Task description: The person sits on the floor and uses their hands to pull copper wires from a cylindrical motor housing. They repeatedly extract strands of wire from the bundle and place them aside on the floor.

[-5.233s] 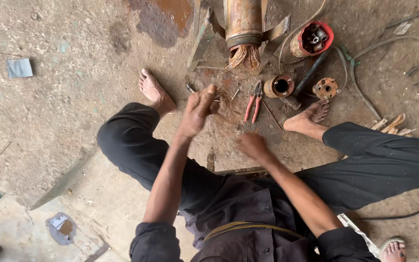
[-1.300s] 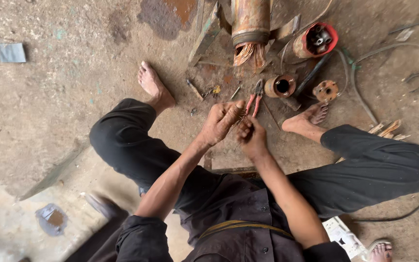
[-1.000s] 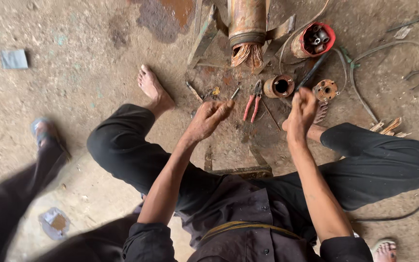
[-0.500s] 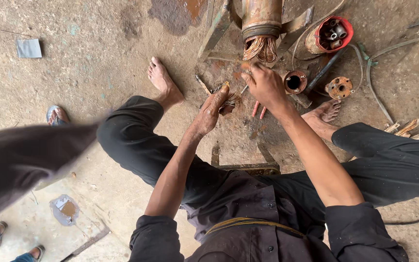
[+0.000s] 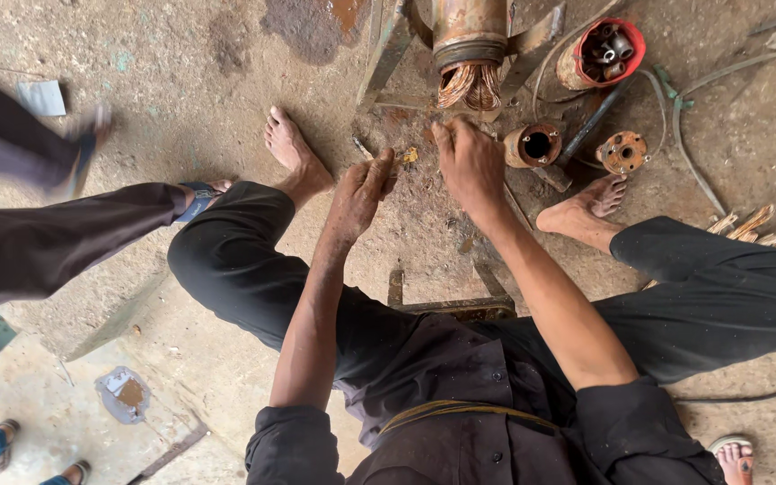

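1. Head view, hands: we record the left hand reaching forward over the dirty concrete floor, its fingers loosely curled with the tips near a small yellowish scrap on the ground. We cannot tell whether anything is pinched in it.
2. The right hand lies just ahead of the left, knuckles up, fingers bent downward toward the floor. It sits just below the bundle of copper winding. What it grips, if anything, is hidden under the palm; we cannot tell.
3. Work piece: the copper winding protrudes from the end of a rusty cylindrical motor housing, which is held in a metal frame at the top of the view.
4. Surroundings, right side: a short rusty sleeve lies just beside the right hand, a round flange with holes further right, and a red-rimmed can of small parts above them. Cables trail across the floor.
5. Posture: the person sits with both bare feet forward, the left foot and right foot either side of the hands.
6. Other persons: a dark-sleeved limb of another person enters from the left edge, blurred, well apart from the hands.
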